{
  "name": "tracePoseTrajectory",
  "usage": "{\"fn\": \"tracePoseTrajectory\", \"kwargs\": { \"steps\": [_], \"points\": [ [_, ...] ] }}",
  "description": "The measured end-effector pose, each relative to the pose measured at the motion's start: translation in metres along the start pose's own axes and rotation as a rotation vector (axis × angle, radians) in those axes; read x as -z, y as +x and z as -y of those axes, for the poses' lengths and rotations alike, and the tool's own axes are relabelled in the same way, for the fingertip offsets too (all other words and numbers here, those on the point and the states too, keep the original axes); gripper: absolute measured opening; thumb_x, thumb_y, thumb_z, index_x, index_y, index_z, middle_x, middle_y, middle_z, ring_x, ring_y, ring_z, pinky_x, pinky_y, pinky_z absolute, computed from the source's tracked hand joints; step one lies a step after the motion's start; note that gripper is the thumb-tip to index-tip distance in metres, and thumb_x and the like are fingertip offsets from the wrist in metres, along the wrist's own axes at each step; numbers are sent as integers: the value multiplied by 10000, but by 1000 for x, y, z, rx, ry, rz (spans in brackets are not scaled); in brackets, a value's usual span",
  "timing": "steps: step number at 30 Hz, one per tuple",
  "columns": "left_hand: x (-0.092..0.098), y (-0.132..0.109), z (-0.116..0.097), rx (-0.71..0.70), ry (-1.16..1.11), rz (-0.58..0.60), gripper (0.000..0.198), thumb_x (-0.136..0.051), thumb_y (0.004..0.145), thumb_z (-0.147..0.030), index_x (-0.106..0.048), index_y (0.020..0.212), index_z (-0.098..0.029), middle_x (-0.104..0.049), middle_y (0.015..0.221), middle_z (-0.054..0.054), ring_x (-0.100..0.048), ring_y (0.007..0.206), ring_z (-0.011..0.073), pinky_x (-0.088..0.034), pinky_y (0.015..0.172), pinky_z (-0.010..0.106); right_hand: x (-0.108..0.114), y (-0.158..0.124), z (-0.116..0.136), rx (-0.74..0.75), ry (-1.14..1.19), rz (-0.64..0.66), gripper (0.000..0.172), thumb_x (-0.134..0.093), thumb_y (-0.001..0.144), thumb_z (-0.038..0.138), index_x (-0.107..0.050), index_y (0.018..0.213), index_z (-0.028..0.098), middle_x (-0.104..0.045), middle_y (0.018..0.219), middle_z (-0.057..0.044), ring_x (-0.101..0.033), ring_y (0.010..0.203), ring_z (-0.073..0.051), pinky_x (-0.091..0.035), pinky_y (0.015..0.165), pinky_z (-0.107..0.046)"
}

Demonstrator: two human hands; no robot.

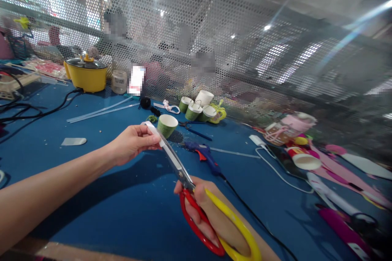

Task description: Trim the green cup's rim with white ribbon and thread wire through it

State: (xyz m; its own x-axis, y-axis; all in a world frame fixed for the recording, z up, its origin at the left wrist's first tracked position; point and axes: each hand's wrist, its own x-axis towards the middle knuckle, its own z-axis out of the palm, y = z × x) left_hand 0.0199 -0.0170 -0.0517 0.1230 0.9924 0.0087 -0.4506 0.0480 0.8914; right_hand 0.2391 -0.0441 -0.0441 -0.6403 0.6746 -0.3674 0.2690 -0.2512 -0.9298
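White and narrow, a paper-like strip (153, 131) is pinched between the thumb and fingers of the left hand (134, 142), just off the view's centre towards eight o'clock. Red-and-yellow-handled scissors (187, 182) sit in the right hand (210, 206), its fingers wrapped through the handles. The blades meet the strip's near end; how deep they bite, I cannot tell. By my reading, trimming is under way but unfinished: the strip looks whole, and no fresh offcut shows beneath it. One white piece (73, 142) lies loose on the worktop (131, 224) at nine o'clock from the strip, its rounded end facing three. A green cup (167, 127) stands upright near the left fingers, towards two o'clock. The strip's long axis runs roughly from half past four to half past ten, its free end pointing away from the person; the blades aim at about eleven.
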Motion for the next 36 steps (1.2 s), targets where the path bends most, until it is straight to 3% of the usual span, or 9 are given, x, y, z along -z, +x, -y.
{"fn": "tracePoseTrajectory", "kwargs": {
  "steps": [16, 22, 25, 30, 36],
  "points": [
    [-4, -1, -2, -10, -29, -2, 172, -744, 572, -205, -623, 649, -110, -646, 640, 10, -609, 633, 114, -486, 692, 255, -1, 2, 2, -53, 2, -12, 616, -428, 671, 703, -454, 958, 159, -404, 439, 106, -279, 215, -12, -255, 206, -133],
    [0, -3, -2, -4, -74, 43, 251, -716, 624, -192, -594, 839, -152, -631, 664, 1, -599, 611, 108, -477, 646, 252, -4, 2, 2, -49, -16, -32, 577, -435, 697, 674, -459, 959, 161, -392, 438, 109, -271, 215, -8, -240, 206, -123],
    [1, -2, -2, 31, -129, 56, 227, -704, 645, -231, -591, 820, -142, -640, 695, 26, -607, 635, 120, -480, 652, 263, -3, 2, 2, -53, -18, -36, 591, -453, 678, 679, -463, 961, 160, -402, 454, 106, -284, 217, -7, -233, 203, -119],
    [0, 0, -5, 1, -166, 13, 171, -684, 666, -236, -602, 744, -108, -664, 758, 62, -618, 667, 128, -485, 627, 236, -3, 2, 2, -50, -12, -10, 589, -452, 680, 678, -462, 957, 158, -401, 452, 106, -285, 216, -9, -239, 203, -120],
    [2, 2, -1, -28, -132, -78, 164, -711, 626, -169, -622, 747, -103, -641, 630, 23, -589, 563, 93, -491, 601, 224, -3, 1, 3, -34, -36, -54, 599, -445, 665, 697, -469, 936, 163, -410, 476, 95, -287, 236, 0, -241, 216, -111]
  ]
}}
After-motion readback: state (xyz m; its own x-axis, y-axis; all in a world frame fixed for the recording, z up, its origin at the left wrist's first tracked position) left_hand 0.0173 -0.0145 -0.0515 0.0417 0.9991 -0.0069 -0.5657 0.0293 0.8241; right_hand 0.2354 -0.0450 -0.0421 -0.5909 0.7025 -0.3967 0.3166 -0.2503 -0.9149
